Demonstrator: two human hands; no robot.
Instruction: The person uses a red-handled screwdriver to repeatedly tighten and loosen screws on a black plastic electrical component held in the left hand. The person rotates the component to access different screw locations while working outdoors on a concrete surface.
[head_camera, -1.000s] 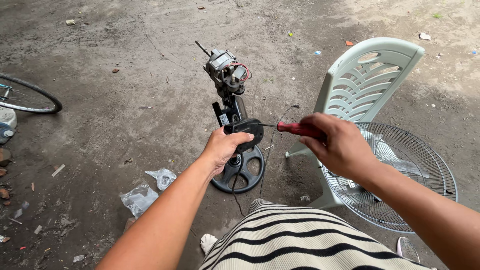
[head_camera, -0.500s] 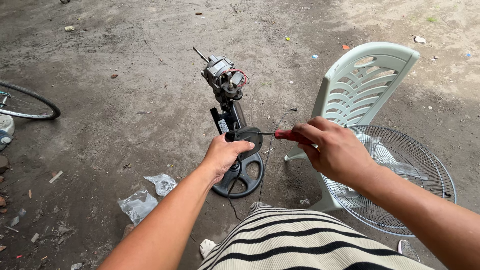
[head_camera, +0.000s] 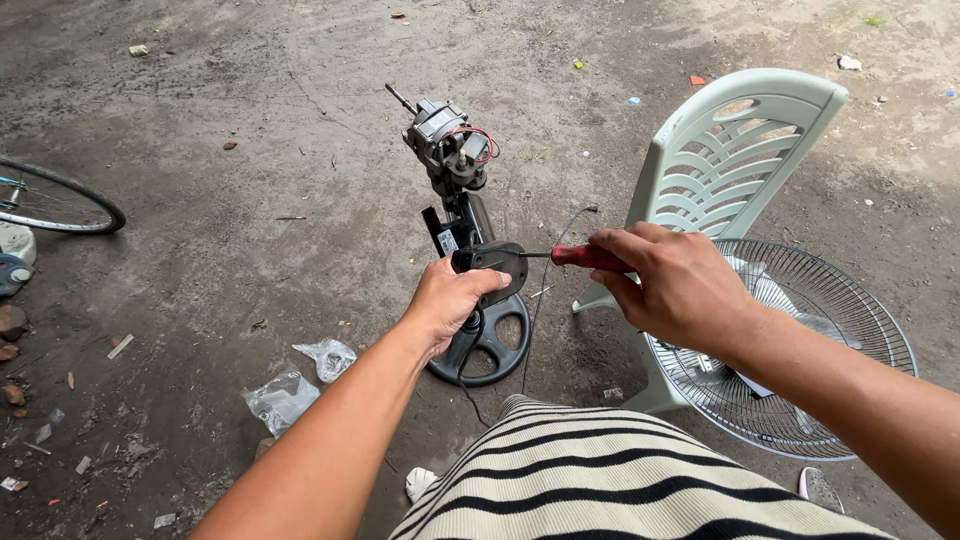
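This is an outdoor yard used as a makeshift repair spot. The ground (head_camera: 250, 150) is bare packed dirt strewn with litter, stones and crumpled plastic bags (head_camera: 300, 385). A bicycle wheel (head_camera: 55, 200) lies at the left edge, a pale green plastic chair (head_camera: 740, 150) stands on the dirt, and a wire fan guard (head_camera: 830, 340) rests beside a stripped fan motor on its stand (head_camera: 455, 170).

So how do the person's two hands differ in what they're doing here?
The left hand grips the black switch housing on the fan stand, while the right hand holds a red-handled screwdriver. The left hand is lower and wraps from beneath; the right hand comes in sideways, tool level. Both meet at the housing.
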